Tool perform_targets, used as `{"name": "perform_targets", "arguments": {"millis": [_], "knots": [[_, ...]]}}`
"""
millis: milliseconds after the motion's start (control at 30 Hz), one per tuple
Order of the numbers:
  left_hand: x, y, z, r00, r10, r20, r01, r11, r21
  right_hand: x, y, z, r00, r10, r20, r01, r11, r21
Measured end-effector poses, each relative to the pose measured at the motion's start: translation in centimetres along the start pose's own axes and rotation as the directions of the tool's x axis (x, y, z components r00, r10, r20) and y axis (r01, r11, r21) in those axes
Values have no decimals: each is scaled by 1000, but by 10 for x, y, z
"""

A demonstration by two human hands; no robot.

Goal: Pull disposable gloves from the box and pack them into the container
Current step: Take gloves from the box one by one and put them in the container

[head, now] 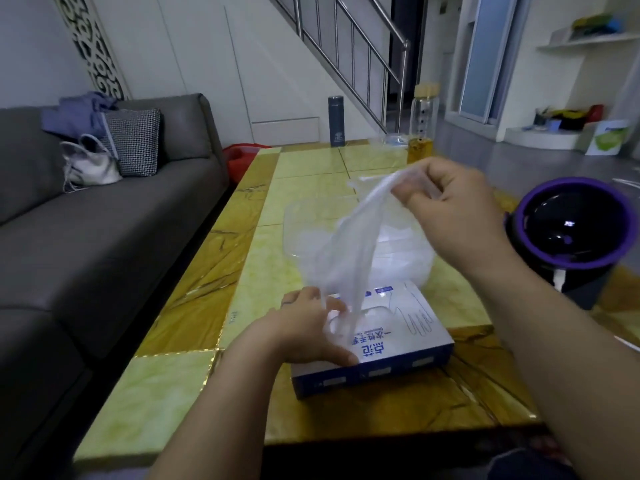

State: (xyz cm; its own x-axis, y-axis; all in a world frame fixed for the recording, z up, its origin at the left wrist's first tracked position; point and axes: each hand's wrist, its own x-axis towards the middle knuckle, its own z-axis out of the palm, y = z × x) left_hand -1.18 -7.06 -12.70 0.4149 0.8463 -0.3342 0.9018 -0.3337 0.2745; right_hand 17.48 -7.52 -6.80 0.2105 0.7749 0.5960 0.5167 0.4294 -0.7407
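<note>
Pinching the top of a clear glove (349, 247) between thumb and curled fingers, right hand (450, 209) holds it raised above the box (398, 341); glove hangs stretched, lower end at the box opening. Left hand (311, 327) rests on the box top, fingers curled at that opening; cannot tell whether they pinch the glove or only press the box. Clear container (294, 223) sits just behind the box, white gloves inside. Both stand on the yellow table (311, 168). Purple-rimmed bin (571, 265) right of the box; grey sofa (104, 220) left of it
</note>
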Motion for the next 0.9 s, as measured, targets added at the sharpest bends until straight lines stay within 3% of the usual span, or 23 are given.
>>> {"name": "perform_targets", "arguments": {"millis": [67, 133, 267, 400, 467, 533, 567, 633, 767, 900], "knots": [[-8, -3, -8, 994, 97, -40, -104, 961, -255, -10, 0, 5, 983, 88, 161, -91, 996, 8], [-17, -4, -19, 974, 200, -104, -226, 839, -495, -17, 7, 9, 943, 182, 280, -177, 983, -41], [-18, -7, -25, 956, 122, -265, -292, 444, -847, -16, 8, 10, 876, 226, 426, -216, 974, -73], [-10, 1, -24, 946, -92, -311, -290, 190, -938, -25, 9, 18, 807, 211, 552, -185, 977, -103], [-7, 5, -27, 933, -178, -312, -317, -3, -948, -24, 11, 19, 829, 272, 489, -311, 950, -2], [-6, 6, -30, 904, -240, -355, -400, -180, -899, -21, 13, 20, 834, 391, 390, -490, 849, 198], [-6, 4, -31, 886, -264, -382, -441, -220, -870, -20, 14, 19, 818, 447, 361, -551, 790, 270], [-7, 3, -32, 856, -307, -416, -496, -257, -830, -20, 16, 17, 803, 493, 336, -590, 737, 329], [-4, -1, -30, 856, -285, -432, -502, -254, -827, -26, 9, 26, 847, 389, 363, -519, 756, 399], [-3, -4, -30, 819, -321, -475, -512, -35, -858, -30, -6, 31, 907, 270, 324, -402, 785, 472]]}}
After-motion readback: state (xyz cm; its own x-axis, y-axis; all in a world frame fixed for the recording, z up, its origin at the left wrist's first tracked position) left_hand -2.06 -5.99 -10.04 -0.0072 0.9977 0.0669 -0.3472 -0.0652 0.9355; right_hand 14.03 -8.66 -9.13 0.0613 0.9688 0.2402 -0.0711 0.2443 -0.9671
